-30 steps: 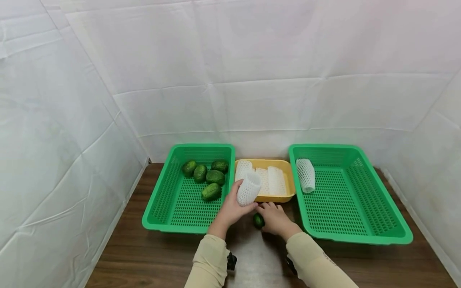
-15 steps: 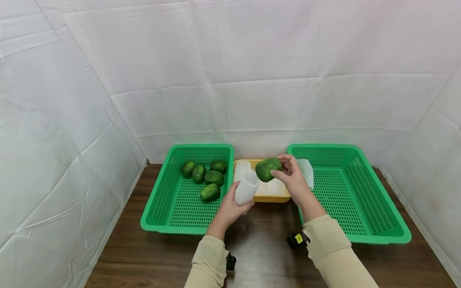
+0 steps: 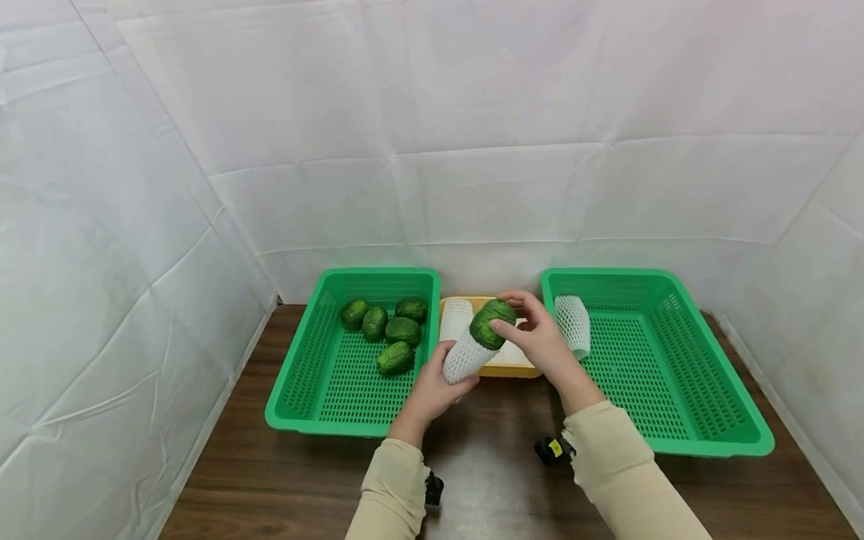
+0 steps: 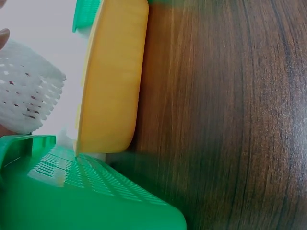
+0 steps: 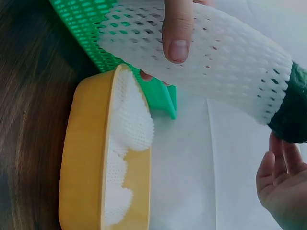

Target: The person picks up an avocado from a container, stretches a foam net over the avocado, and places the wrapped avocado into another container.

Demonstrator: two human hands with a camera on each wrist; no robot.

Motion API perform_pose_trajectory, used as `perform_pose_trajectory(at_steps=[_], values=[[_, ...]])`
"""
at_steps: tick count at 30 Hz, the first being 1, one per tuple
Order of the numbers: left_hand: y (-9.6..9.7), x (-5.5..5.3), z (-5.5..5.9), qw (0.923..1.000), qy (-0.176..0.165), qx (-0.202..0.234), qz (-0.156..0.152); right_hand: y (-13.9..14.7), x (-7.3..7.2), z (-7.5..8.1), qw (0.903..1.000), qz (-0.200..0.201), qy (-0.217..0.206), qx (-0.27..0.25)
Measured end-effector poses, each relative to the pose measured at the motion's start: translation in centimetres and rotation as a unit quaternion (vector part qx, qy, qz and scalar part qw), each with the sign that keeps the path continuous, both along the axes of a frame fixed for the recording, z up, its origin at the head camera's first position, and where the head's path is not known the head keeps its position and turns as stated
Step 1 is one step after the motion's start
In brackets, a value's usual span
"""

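My left hand grips a white foam net sleeve, its mouth tilted up to the right. With thumb and fingers, my right hand holds a wrinkled dark green oval fruit at that mouth. From the right wrist view, the fruit's end is inside the net sleeve, while the rest sticks out. A thumb lies across the net there, and the right fingers touch the fruit from below. Only part of the net shows in the left wrist view.
On the left, a green basket holds several green fruits. A yellow tray with more foam nets stands behind the hands. The right green basket contains a net sleeve. White cloth walls surround the brown wooden table.
My right hand picked the fruit up off the table, raised it over the tray, then brought it left into the net's mouth. The left hand has stayed nearly in place with the net.
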State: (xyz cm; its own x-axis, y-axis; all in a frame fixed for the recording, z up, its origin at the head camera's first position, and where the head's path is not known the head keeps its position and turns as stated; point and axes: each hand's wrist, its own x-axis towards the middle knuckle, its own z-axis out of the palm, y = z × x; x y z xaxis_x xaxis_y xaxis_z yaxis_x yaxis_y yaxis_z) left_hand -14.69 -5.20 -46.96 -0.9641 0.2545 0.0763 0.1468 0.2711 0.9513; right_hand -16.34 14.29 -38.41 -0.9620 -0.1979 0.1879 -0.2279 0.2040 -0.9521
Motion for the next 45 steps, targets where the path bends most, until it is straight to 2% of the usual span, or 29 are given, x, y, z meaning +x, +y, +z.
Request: perform_pose_trajectory(at_steps=[4,7,12,16,21,25,27,29,32,34,41,43,45], values=[[0.0,0.0,-0.1,1.0,0.004,-0.007,-0.002,-0.3,-0.2,-0.2,0.9985,-0.02,0.025,0.045],[0.1,0.0,-0.1,0.9999,0.003,-0.011,-0.003,-0.7,-0.2,-0.4,0.9976,-0.027,0.031,0.055],[0.1,0.0,-0.2,0.9999,-0.005,-0.01,-0.004,-1.5,-0.2,-0.8,0.9984,-0.016,0.018,0.051],[0.1,-0.1,-0.3,0.9999,-0.008,-0.007,-0.005,-1.9,-0.1,-1.0,0.9968,-0.01,0.014,0.078],[0.0,-0.1,-0.2,0.9995,-0.028,0.014,0.002,-2.3,-0.2,-1.5,0.9938,0.004,0.041,0.103],[0.0,-0.1,0.0,0.9985,-0.042,0.035,0.004,-2.7,-0.1,-1.9,0.9927,0.019,0.047,0.11],[-0.1,0.0,0.3,0.9978,-0.05,0.044,0.003,-3.0,0.1,-2.1,0.9935,0.009,0.039,0.106],[-0.2,0.3,1.1,0.9971,-0.053,0.054,0.0,-3.2,0.2,-2.3,0.994,-0.008,0.039,0.102],[-0.2,0.9,2.3,0.996,-0.06,0.067,-0.001,-3.5,0.2,-2.7,0.993,-0.029,0.059,0.098],[-0.3,1.3,3.0,0.9959,-0.052,0.074,-0.001,-3.6,0.3,-3.0,0.9907,-0.035,0.086,0.099],[-0.2,1.4,3.2,0.9953,-0.036,0.089,-0.009,-3.6,0.2,-3.6,0.9745,-0.074,0.195,0.083],[-0.2,1.3,3.2,0.9951,-0.037,0.091,-0.011,-3.6,0.2,-3.7,0.9754,-0.074,0.191,0.081],[-0.2,1.2,3.1,0.9947,-0.04,0.095,-0.01,-3.7,0.1,-3.8,0.9794,-0.067,0.166,0.093]])
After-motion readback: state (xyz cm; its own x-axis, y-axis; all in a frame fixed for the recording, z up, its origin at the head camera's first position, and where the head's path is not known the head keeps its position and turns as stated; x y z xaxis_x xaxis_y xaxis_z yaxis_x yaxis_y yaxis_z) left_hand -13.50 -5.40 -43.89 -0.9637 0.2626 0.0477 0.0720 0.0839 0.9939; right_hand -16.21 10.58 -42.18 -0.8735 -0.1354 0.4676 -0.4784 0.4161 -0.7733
